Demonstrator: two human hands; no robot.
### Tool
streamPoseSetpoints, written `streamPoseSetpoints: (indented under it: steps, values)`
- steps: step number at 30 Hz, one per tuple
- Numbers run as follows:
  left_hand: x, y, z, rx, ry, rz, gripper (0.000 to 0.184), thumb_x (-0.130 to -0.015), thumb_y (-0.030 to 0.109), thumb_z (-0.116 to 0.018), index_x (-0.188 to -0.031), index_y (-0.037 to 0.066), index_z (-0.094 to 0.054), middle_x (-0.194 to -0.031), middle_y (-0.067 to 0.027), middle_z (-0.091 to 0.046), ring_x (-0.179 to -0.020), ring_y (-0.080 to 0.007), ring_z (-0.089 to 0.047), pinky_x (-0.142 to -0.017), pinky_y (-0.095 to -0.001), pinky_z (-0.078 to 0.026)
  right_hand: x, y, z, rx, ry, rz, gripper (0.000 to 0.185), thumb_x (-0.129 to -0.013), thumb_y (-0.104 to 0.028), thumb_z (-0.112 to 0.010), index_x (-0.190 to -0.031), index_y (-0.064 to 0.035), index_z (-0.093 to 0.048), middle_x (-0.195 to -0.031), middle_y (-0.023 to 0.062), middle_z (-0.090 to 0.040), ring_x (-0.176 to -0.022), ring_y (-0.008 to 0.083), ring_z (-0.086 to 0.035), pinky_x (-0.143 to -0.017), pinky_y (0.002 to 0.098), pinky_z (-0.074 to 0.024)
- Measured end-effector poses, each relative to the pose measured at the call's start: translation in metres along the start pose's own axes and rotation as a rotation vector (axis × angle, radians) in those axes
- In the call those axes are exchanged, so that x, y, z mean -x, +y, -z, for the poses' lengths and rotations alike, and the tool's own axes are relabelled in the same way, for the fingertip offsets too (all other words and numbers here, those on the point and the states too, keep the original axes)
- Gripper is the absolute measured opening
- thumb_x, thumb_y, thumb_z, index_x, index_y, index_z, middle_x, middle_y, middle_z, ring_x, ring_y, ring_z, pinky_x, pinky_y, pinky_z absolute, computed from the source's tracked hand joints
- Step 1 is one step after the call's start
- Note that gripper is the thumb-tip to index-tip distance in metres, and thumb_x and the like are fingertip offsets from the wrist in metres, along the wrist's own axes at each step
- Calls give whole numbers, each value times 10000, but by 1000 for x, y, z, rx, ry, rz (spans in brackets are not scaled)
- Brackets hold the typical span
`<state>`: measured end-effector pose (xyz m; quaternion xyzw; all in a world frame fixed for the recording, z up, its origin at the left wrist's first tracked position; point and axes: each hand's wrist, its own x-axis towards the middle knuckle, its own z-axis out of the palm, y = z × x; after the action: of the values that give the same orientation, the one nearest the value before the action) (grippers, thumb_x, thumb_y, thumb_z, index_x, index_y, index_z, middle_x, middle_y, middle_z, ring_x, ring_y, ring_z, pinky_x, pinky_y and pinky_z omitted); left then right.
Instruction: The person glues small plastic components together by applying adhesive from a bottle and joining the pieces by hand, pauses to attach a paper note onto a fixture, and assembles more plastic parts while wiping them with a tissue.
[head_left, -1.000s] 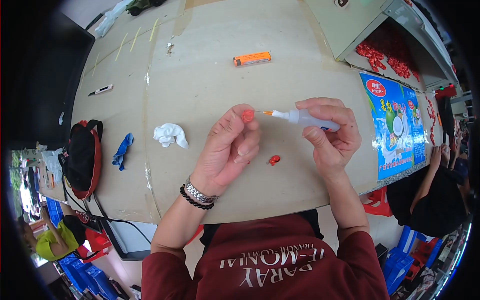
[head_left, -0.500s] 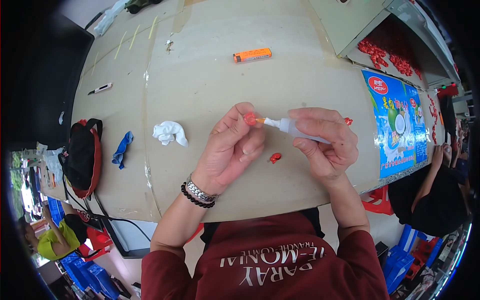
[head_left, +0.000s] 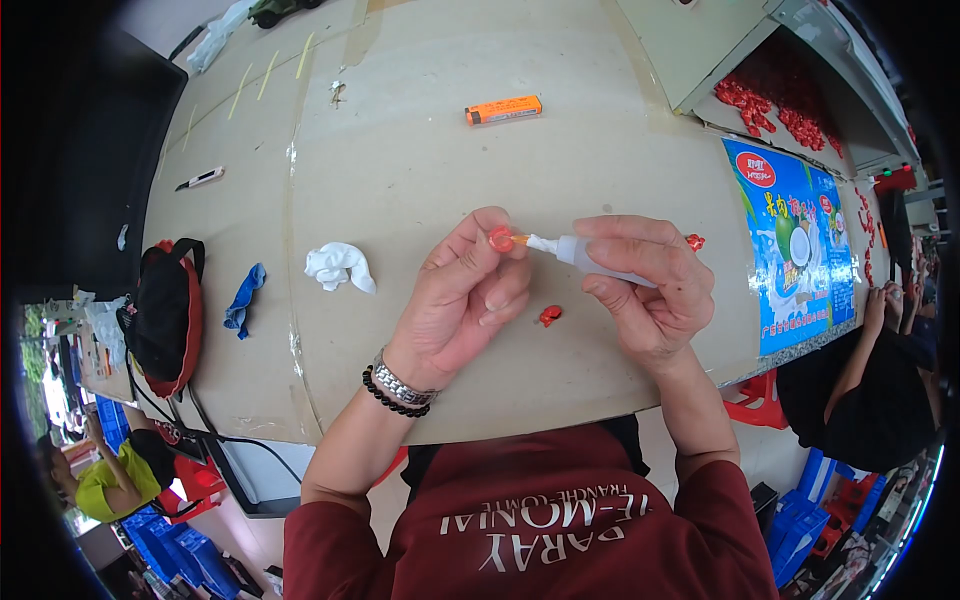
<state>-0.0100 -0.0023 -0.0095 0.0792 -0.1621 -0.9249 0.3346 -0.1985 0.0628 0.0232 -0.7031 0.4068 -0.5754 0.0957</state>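
Note:
Between thumb and forefinger, my left hand (head_left: 462,290) pinches a small red piece (head_left: 501,239). My right hand (head_left: 652,285) is closed round a translucent white bottle (head_left: 600,262), tilted with its narrow orange tip (head_left: 520,240) at the red piece. Whether anything comes out of the tip is too small to tell. Below the bottle, a second red piece (head_left: 549,316) lies on the table (head_left: 450,180). Another red piece (head_left: 696,242) shows just beyond the fingers of my right hand.
An orange box (head_left: 503,110) lies farther back. White cloth (head_left: 340,267), blue cloth (head_left: 244,301), a cutter (head_left: 201,179) and a black-red bag (head_left: 170,315) are at left. At right are a blue poster (head_left: 792,250), red pieces (head_left: 800,130) in a cabinet, and a person (head_left: 860,390).
Since a second ago the bottle tip has moved left onto the red piece. My right hand has shifted slightly down, and a red piece beyond it has come into view.

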Motion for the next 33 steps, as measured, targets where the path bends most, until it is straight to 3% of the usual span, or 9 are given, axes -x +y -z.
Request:
streamPoseSetpoints:
  steps: [2,4,14,17,19,28,33]
  values:
    - [0,0,0,3,-1,1,112,-995,126,-474,-1083,58,-486,-998,-89,-591,-591,-86,-429,-453,-202,-327,-1,0,-1,0,1,-1,266,-783,-17,-738,-1021,0,-621,-1026,202,-664,-846,197,-661,-631,248,-538]
    - [0,-1,1,23,-12,-2,118,-997,128,-469,-1091,57,-481,-996,-90,-591,-595,-87,-429,-457,-201,-326,-3,-2,-4,-4,77,11,231,-756,-20,-738,-971,0,-657,-913,150,-685,-749,224,-663,-584,285,-526]
    - [0,-1,0,10,-18,6,117,-996,130,-475,-1092,63,-477,-988,-89,-600,-604,-85,-429,-460,-198,-328,-2,-3,-4,-15,87,-27,231,-752,-17,-741,-967,-5,-657,-915,154,-685,-748,225,-665,-582,284,-525]
    - [0,-1,0,9,-13,-2,112,-994,125,-477,-1087,62,-481,-982,-90,-604,-598,-83,-427,-457,-196,-328,-1,-2,-1,24,3,9,258,-783,-13,-738,-1012,-6,-620,-1014,200,-668,-835,197,-665,-620,239,-535]
    - [0,-1,-1,-12,-5,-18,99,-990,112,-482,-1074,60,-487,-975,-92,-607,-592,-81,-425,-451,-194,-325,-3,-3,-5,19,92,6,224,-745,-6,-741,-952,-1,-657,-909,160,-685,-721,225,-663,-567,277,-523]
    - [0,-1,-4,-92,50,-69,117,-973,103,-517,-1083,63,-513,-840,-41,-569,-584,-65,-400,-447,-193,-321,-3,0,-6,86,99,101,220,-733,15,-737,-938,-1,-658,-896,161,-683,-670,201,-645,-522,263,-505]
    - [1,-1,-2,-101,42,-92,124,-967,95,-526,-1086,62,-523,-918,-50,-611,-586,-66,-404,-449,-191,-327,-3,-1,-6,96,99,100,228,-724,16,-739,-936,-2,-658,-893,160,-684,-649,194,-636,-520,261,-501]
